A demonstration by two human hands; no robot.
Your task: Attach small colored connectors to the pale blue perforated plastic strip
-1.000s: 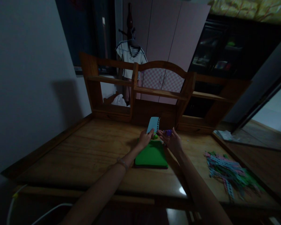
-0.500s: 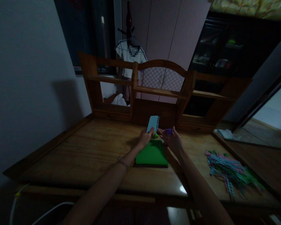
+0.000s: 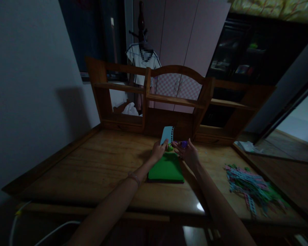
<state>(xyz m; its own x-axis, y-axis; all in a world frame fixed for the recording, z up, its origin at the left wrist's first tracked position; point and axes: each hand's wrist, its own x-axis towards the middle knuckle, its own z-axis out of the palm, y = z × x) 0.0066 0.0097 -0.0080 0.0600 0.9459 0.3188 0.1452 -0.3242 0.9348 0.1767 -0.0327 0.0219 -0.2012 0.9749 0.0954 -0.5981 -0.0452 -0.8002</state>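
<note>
While the left hand (image 3: 159, 151) pinches blue paper (image 3: 166, 135), I can't tell if the right hand (image 3: 191, 155) grips the purple thing (image 3: 184, 144); moving probably needs care.

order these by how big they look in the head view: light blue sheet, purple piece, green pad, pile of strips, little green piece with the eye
1. pile of strips
2. green pad
3. light blue sheet
Unranked, smallest: purple piece and little green piece; they look alike in size.
</note>
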